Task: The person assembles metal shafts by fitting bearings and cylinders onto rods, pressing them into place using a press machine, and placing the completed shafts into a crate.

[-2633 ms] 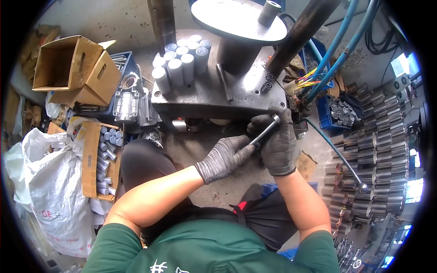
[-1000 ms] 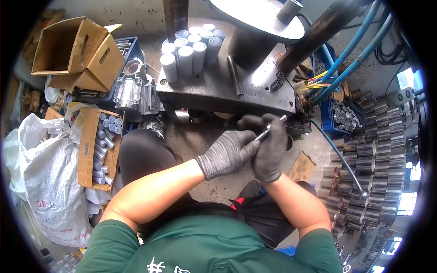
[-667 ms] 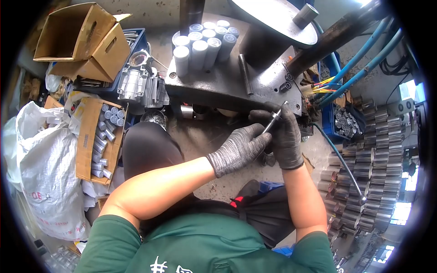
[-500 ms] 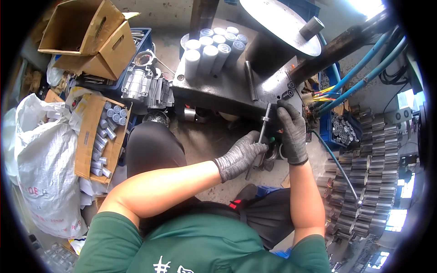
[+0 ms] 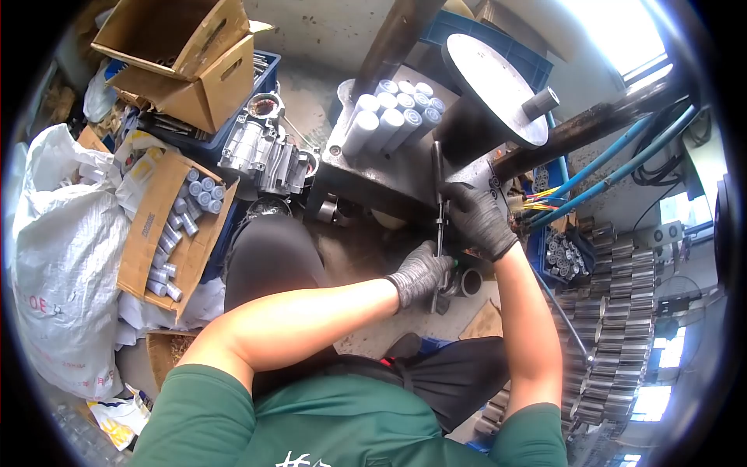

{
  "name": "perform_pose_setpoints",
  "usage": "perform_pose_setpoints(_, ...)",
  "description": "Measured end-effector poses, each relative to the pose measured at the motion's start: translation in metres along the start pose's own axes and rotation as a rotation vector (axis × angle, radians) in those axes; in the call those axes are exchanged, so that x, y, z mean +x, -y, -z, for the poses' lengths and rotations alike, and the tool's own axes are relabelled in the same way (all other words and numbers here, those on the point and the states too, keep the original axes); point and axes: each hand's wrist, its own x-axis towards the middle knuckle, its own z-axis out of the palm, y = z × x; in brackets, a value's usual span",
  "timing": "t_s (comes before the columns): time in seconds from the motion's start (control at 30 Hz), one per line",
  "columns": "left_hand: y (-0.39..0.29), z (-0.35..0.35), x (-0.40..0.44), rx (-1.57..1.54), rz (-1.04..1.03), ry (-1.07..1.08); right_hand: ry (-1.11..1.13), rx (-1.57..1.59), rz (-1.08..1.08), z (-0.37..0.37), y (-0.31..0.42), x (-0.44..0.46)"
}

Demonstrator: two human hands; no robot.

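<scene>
My left hand (image 5: 421,274), in a grey glove, is closed around a thin metal rod (image 5: 441,227) that stands nearly upright in the picture. The rod's upper end is close to the lower end of a dark metal bar (image 5: 437,167) at the edge of the black metal block (image 5: 366,185). My right hand (image 5: 476,217), also gloved, is just right of the rod's top, with its fingertips at the dark bar; whether it grips the bar is unclear. Several grey-white cylinders (image 5: 391,128) stand together on the block, left of the bar.
A round metal plate (image 5: 498,93) rises behind the block. Blue hoses (image 5: 622,167) and stacked metal cylinders (image 5: 615,335) are at the right. To the left are a motor housing (image 5: 253,144), cardboard boxes (image 5: 222,86), a carton of small cylinders (image 5: 144,233) and a white sack (image 5: 66,272).
The rod has turned from slanted to nearly upright in my left hand. My right hand has come off the rod and reached to the dark bar. The view has shifted and tilted.
</scene>
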Motion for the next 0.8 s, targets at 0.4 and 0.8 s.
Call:
perform_pose_setpoints(0.4,0.011,0.002,0.024,0.016,0.022,0.035,-0.321,-0.321,-0.293,0.024,-0.101,-0.019)
perform_pose_setpoints(0.8,0.011,0.006,0.019,0.068,-0.107,0.063,-0.377,-0.23,-0.321,0.011,-0.12,-0.028)
